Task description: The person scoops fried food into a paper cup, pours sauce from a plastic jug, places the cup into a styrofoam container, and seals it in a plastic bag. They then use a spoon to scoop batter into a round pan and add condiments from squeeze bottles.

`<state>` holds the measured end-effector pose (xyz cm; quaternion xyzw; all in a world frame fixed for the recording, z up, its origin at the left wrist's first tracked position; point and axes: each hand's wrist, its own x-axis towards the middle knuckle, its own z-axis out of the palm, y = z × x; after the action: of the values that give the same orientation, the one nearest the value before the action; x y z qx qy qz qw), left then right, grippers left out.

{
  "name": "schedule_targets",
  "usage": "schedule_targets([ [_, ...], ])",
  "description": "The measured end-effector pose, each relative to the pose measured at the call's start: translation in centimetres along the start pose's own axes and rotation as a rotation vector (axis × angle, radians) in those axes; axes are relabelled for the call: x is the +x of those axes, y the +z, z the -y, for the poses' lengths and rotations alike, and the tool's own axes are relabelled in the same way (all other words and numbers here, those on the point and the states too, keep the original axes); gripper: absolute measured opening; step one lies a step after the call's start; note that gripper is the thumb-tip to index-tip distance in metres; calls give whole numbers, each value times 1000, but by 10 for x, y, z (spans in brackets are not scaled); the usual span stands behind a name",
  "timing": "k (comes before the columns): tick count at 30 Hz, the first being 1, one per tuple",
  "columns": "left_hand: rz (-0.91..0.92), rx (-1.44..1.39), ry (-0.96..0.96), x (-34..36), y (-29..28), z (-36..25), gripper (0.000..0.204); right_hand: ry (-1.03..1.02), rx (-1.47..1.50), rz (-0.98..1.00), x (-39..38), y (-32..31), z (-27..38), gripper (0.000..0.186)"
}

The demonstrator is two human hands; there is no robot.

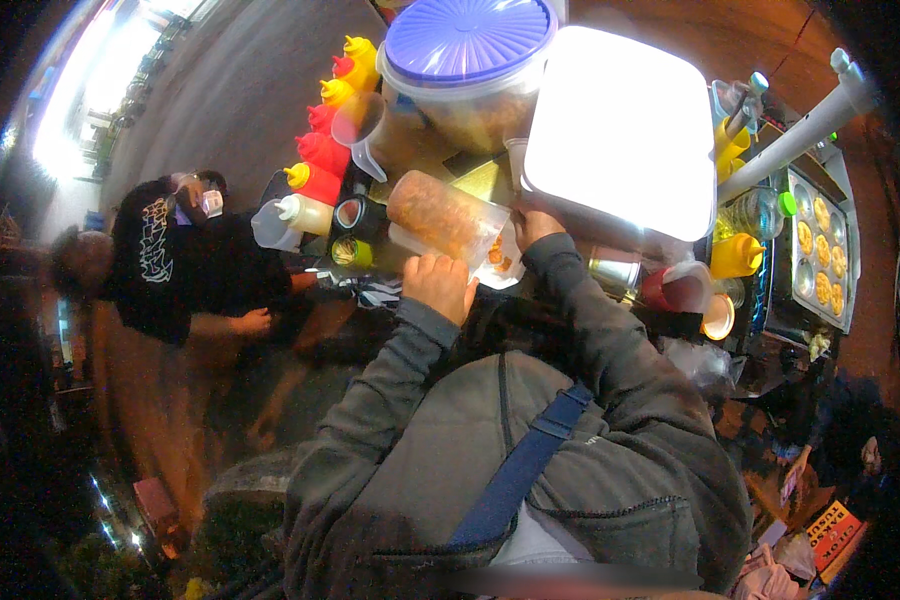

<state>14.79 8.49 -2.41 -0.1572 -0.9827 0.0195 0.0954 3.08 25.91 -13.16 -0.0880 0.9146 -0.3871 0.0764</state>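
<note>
A clear plastic jar (435,212) of orange-brown flaky food lies tilted on its side, its mouth toward the right. My left hand (438,287) is closed against the jar's near side, with the fingertips curled out of sight. A white paper or tray (507,272) lies under the jar's mouth and holds some orange bits (496,250). Just right of the mouth, my right hand (538,228) is closed. Its fingertips are hidden, so what it grips cannot be made out.
Red and yellow squeeze bottles (320,152) line the left side. A big tub with a purple lid (470,38) and a white box lid (625,130) stand behind. At right are a yellow bottle (736,256) and a tray of round snacks (802,290). A person in black (195,260) is at left.
</note>
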Motion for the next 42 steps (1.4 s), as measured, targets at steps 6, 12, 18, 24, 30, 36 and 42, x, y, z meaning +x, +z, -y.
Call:
schedule_targets([
  [6,40,87,-23,2,7,-7,28,131,34,102,14,13,-8,27],
  [12,21,134,-13,-2,16,-9,24,121,77,48,15,10,-5,36],
  [18,10,228,0,1,28,-2,19,186,48,163,14,-6,13,29],
  [24,-105,254,49,7,35,8,9,255,123,201,19,-11,19,35],
  [30,-135,297,78,7,44,16,7,211,131,250,30,7,-7,38],
  [36,-89,352,87,3,54,24,7,272,38,290,35,12,-14,43],
  [42,-103,455,78,0,60,22,7,159,50,115,33,23,-30,45],
])
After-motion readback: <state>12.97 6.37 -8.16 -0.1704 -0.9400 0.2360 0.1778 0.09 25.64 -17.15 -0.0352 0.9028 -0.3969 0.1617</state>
